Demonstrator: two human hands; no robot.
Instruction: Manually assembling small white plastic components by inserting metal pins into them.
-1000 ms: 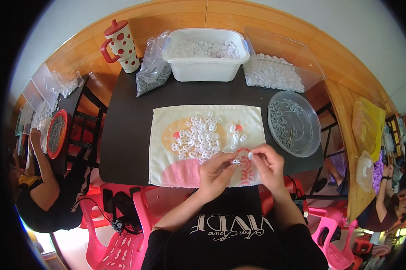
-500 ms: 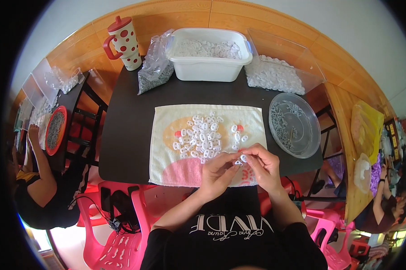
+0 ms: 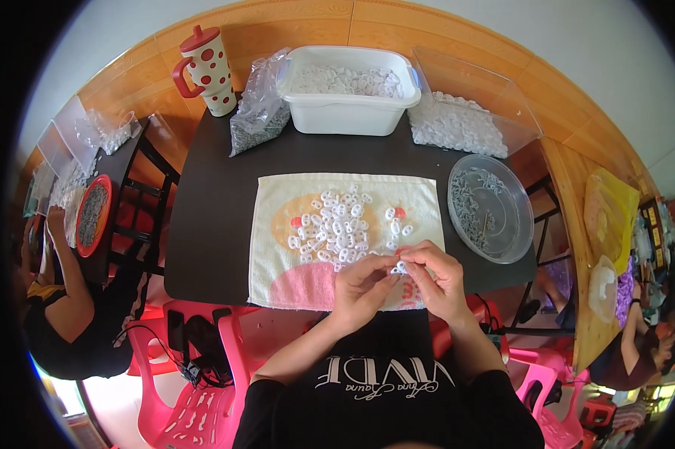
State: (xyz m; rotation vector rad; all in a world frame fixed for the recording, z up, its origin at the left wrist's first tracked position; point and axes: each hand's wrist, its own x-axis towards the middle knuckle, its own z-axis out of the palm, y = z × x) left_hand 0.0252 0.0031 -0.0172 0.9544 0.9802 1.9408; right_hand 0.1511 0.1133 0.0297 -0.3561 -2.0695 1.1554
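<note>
Over the towel's near right part, my left hand (image 3: 363, 290) and my right hand (image 3: 437, 278) meet fingertip to fingertip. Pinched between them are small white plastic pieces (image 3: 402, 267); the fingers partly cover these, so their exact kind is hard to make out. A loose pile of white oval pieces with holes (image 3: 341, 230) lies just beyond my left hand. A smaller group of the same pieces (image 3: 394, 224) is past my right fingertips. Beneath everything is a cream towel (image 3: 271, 196) with orange and pink patches.
At the back stand a spotted tumbler (image 3: 206, 71), a bag of grey pieces (image 3: 259, 123), a white tub (image 3: 345, 114) and a clear box of white pieces (image 3: 457, 127). A round clear container (image 3: 511, 217) holds grey parts at right. Other people sit at tables on both sides.
My right fingers have closed in toward the left ones, bringing the two small white pieces together. The pile and containers look the same.
</note>
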